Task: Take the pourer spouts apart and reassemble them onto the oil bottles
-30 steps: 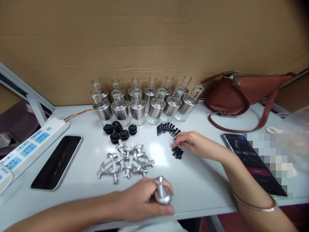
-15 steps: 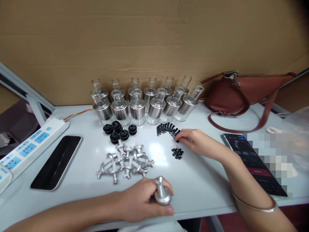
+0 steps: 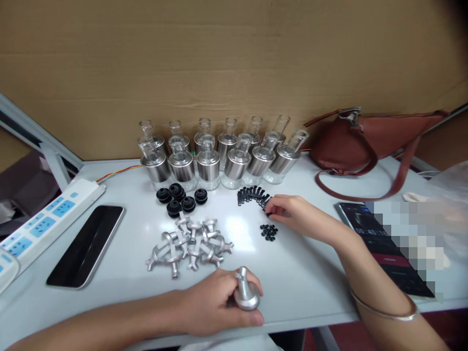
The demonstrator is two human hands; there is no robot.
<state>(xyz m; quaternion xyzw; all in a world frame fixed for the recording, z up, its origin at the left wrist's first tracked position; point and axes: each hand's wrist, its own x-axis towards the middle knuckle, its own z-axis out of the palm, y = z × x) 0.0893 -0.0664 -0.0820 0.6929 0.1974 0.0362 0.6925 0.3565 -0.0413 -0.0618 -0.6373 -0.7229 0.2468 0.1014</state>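
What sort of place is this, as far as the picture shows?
Probably a small-parts workbench: metal-sleeved glass bottles stand in two rows, with silvery spouts and ribbed black stoppers grouped before them.

Reddish-brown leather handbag before tan cardboard panel, white plastic power strip with blue sockets, glossy black rectangular phone beside it, dark rectangular screen showing digits

Bottles behind spouts — power strip left, bag right
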